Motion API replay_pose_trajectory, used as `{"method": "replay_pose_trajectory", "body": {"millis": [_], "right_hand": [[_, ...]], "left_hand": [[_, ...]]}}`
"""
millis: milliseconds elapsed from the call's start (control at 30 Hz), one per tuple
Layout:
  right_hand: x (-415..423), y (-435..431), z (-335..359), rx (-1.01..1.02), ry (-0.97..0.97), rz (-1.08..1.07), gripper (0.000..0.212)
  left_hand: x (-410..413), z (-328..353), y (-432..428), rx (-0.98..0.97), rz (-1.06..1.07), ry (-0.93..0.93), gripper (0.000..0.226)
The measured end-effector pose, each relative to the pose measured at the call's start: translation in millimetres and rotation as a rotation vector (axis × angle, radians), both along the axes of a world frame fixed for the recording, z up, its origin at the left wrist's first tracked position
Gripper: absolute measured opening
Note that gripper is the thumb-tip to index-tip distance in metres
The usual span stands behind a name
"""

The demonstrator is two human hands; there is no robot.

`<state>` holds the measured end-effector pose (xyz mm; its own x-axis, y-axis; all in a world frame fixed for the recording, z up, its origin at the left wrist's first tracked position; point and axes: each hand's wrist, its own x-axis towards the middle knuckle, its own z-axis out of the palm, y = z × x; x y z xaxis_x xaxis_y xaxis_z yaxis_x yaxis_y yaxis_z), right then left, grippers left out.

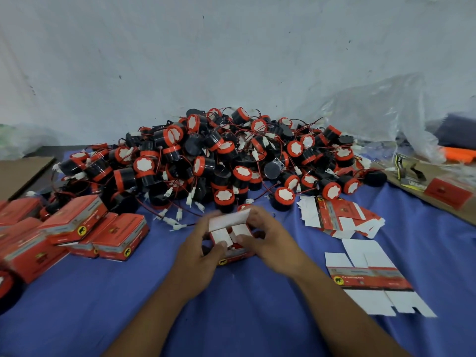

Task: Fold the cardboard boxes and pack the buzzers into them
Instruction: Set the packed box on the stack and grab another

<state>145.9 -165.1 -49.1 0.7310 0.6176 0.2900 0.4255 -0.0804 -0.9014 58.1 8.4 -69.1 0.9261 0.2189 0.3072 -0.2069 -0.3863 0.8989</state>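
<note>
Fingers (257, 215) of both hands curled round one small red box (233, 255), over the blue cloth (257, 320) near the middle of the desk. Left hand (201, 251) grips the box's left side, thumb on the white end flaps. Right hand (268, 240) grips the right side, thumb on a flap too, fingers hooked over the far edge. White flaps face up at me, partly folded in. I cannot tell whether a buzzer is inside.

Pile of buzzers (231, 155) sits toward the back edge of the desk, against the wall: black drums, red caps, white labels, thin red wires with white plugs trailing forward. Nearest ones lie just beyond my fingertips.

Closed boxes (77, 220) heaped along the left edge, red, some stacked, some tilted. Flat boxes (340, 215) in a loose stack to the right of my hands. One single flat box (371, 276) lies alone toward the front right, print side up. Cardboard sheet (461, 215) at the right edge with a red card (448, 193) on it. Crumpled clear plastic bag (373, 112) behind that, at the back right.
</note>
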Motion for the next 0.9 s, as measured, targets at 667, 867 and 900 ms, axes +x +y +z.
{"method": "replay_pose_trajectory", "body": {"millis": [667,867,900], "right_hand": [[2,-1,-12,-0.065,-0.051,0.029,0.029],[0,-2,-11,-0.098,-0.19,0.03,0.036],[0,-2,-12,-0.092,-0.201,0.026,0.036]], "left_hand": [[-4,-1,8,0.208,-0.001,-0.04,0.036],[-3,-1,9,0.295,0.006,-0.057,0.037],[-4,1,10,0.309,-0.007,-0.059,0.037]]}}
